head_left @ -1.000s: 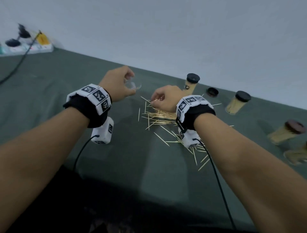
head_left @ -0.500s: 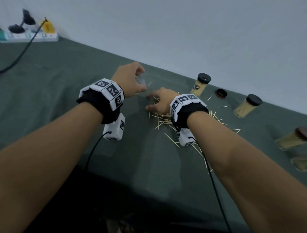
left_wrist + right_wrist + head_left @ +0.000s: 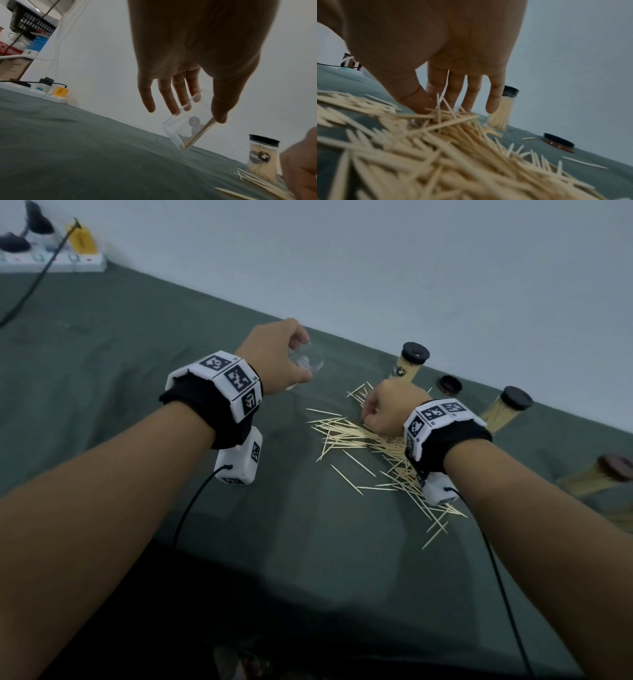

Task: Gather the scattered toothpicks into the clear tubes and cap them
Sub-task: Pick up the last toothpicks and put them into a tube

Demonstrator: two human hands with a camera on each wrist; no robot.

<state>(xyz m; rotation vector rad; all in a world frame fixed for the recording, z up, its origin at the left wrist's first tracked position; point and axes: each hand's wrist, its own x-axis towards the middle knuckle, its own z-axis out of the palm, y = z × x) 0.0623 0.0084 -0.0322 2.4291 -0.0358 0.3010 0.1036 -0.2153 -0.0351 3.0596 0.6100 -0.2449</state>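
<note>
My left hand [image 3: 274, 354] holds a clear tube [image 3: 306, 361] above the green cloth, thumb on one side and fingers on the other. In the left wrist view the tube [image 3: 187, 127] is tilted and has a few toothpicks lying inside it. Scattered toothpicks [image 3: 356, 436] lie in a loose pile at mid-table. My right hand [image 3: 387, 409] is down on the far side of that pile. In the right wrist view its thumb and fingers [image 3: 435, 105] pinch a bunch of toothpicks [image 3: 453, 142], with one stick standing up between the fingers.
Three capped tubes full of toothpicks [image 3: 409, 364] [image 3: 505, 412] [image 3: 596, 477] stand along the back right. A loose dark cap [image 3: 450, 384] lies between the first two. A power strip [image 3: 51, 261] with plugs and a cable sits at the far left by the wall.
My right hand has left the tube's mouth and dropped to the right onto the pile. The left hand keeps holding the tube in about the same place.
</note>
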